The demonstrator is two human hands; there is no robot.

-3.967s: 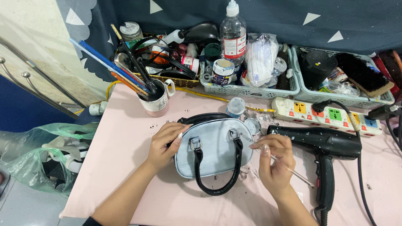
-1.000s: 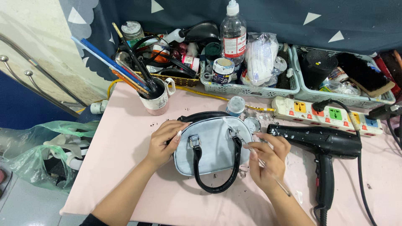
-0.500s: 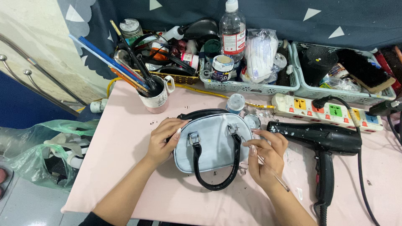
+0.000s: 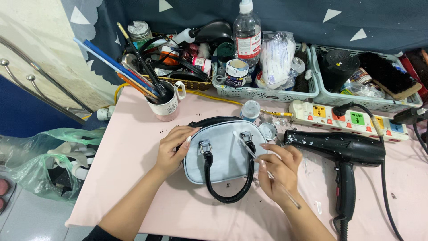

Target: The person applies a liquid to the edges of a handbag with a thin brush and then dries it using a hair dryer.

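Note:
A small pale blue handbag [image 4: 225, 154] with black handles and trim lies flat on the pink table [image 4: 133, 147]. My left hand [image 4: 171, 149] rests on the bag's left edge and steadies it. My right hand [image 4: 276, 172] grips a thin paintbrush [image 4: 263, 167] like a pen, its tip touching the bag's upper right face near the handle ring. A small open paint jar [image 4: 268, 131] and a capped jar [image 4: 250, 110] stand just behind the bag.
A black hair dryer [image 4: 343, 154] lies right of my right hand, plugged into a power strip [image 4: 347, 118]. A mug of brushes [image 4: 164, 105] stands at back left. Baskets [image 4: 267, 91] of bottles, jars and tools line the back. Plastic bags [image 4: 40, 160] lie off the table's left.
My right hand has swung the paintbrush from pointing away at the right to laying its tip on the bag's upper right face. The left hand stays on the bag.

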